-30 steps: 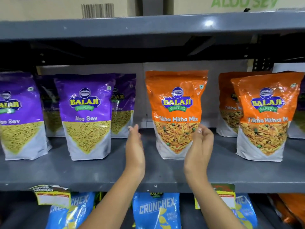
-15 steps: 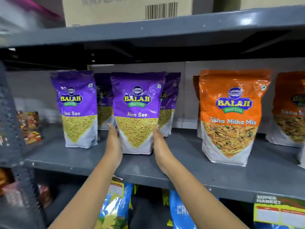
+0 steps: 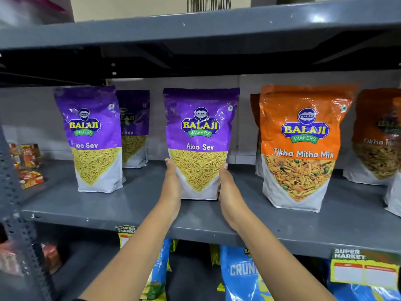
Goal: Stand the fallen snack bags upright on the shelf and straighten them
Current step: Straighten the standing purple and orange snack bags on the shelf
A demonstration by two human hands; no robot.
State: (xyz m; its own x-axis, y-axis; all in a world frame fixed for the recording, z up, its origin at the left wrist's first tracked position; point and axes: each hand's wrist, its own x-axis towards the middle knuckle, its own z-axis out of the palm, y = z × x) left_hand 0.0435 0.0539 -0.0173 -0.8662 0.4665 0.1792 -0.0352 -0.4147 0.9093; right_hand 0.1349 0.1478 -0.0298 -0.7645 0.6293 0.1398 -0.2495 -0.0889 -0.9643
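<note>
A purple Aloo Sev bag [image 3: 200, 135] stands upright in the middle of the grey shelf [image 3: 138, 209]. My left hand [image 3: 172, 185] presses flat against its left side and my right hand [image 3: 227, 192] against its right side, holding it between them. Another purple Aloo Sev bag [image 3: 93, 135] stands upright to the left, with a third purple bag [image 3: 135, 131] behind it. An orange Tikha Mitha Mix bag [image 3: 300, 148] stands to the right, another orange bag [image 3: 378, 137] further right, and one [image 3: 255, 131] mostly hidden behind it.
A perforated grey upright post [image 3: 13, 192] runs down the left. Small red and orange packs [image 3: 28, 164] lie at the shelf's far left. Blue Crunchex bags [image 3: 240, 272] and supermarket price tags [image 3: 364, 270] hang below. A shelf with a cardboard box [image 3: 165, 5] is overhead.
My hands left the orange bag, moved left to the purple Aloo Sev bag and closed on its sides. The bag now stands further from its left neighbour. The view shifted left.
</note>
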